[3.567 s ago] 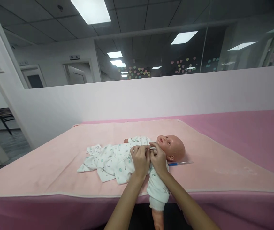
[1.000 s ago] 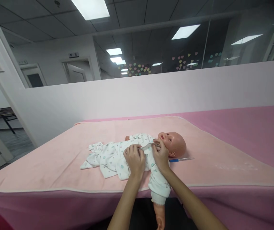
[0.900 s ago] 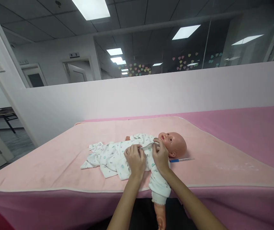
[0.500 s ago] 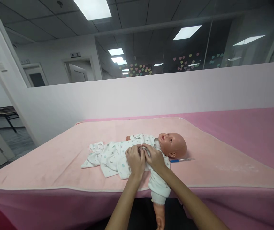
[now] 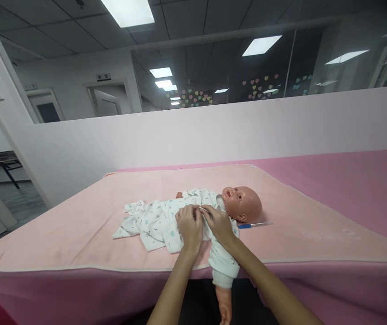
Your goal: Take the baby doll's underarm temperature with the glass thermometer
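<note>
Wide blanket (image 5: 78, 225): doll arm (image 5: 224, 275) overhangs edge (image 5: 88, 269), hands (image 5: 190, 224) inboard.

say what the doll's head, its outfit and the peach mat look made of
Doll's head: probably vinyl or similar plastic, smooth with a soft sheen. Outfit: likely cotton cloth, matte, with soft folds. Peach mat: perhaps fabric, matte, lightly creased.

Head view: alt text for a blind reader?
Left hand and right hand pinch the front of the patterned white outfit on a doll. The doll lies face up on a peach blanket, a blue-ended stick beside its head.
</note>
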Demonstrator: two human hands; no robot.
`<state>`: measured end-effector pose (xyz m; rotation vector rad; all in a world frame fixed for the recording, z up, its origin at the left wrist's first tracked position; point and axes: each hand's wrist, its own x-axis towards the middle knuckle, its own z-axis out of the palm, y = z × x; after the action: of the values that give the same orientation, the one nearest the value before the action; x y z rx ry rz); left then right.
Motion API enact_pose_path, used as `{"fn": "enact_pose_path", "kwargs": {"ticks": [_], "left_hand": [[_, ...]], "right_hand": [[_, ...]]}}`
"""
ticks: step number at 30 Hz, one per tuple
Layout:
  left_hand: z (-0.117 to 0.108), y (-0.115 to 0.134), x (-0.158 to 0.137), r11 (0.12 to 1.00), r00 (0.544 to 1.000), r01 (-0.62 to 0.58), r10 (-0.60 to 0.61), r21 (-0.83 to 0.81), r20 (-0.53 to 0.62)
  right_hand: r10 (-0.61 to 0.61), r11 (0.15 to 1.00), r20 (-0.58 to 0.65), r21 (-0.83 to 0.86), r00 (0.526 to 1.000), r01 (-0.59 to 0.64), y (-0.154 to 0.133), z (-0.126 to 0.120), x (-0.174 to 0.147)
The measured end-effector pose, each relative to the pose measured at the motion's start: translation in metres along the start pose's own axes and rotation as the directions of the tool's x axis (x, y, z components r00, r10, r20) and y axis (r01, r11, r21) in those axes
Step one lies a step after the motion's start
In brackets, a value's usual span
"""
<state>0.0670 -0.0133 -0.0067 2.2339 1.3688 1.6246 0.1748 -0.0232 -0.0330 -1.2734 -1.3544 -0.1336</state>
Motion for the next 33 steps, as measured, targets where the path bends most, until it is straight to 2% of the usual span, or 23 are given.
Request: {"fn": "enact_pose_path", "kwargs": {"ticks": [7, 12, 22, 30, 33], "left_hand": [[0.000, 0.001, 0.000, 1.000, 1.000, 0.011, -0.011, -0.008, 0.010], [0.000, 0.001, 0.000, 1.000, 1.000, 0.007, -0.007, -0.008, 0.026], [-0.001, 0.002, -0.001, 1.000, 0.999, -0.010, 0.010, 0.001, 0.039], [-0.005, 0.006, -0.003, 0.998, 0.998, -0.054, 0.055, 0.032, -0.035], [-0.012, 0.000, -0.003, 0.999, 0.994, -0.008, 0.013, 0.050, -0.104]], "right_hand": [[-0.026, 0.999, 0.037, -0.036, 0.999, 0.027, 0.001, 0.002, 0.000], [-0.119, 0.973, 0.111, -0.184, 0.987, 0.139, -0.002, 0.002, 0.002], [-0.127, 0.956, 0.073, -0.257, 0.989, 0.142, -0.005, 0.003, 0.002], [-0.087, 0.988, 0.100, -0.118, 0.991, 0.098, -0.008, -0.002, 0.002], [-0.071, 0.995, 0.100, -0.064, 0.992, 0.078, -0.010, -0.006, 0.002]]}}
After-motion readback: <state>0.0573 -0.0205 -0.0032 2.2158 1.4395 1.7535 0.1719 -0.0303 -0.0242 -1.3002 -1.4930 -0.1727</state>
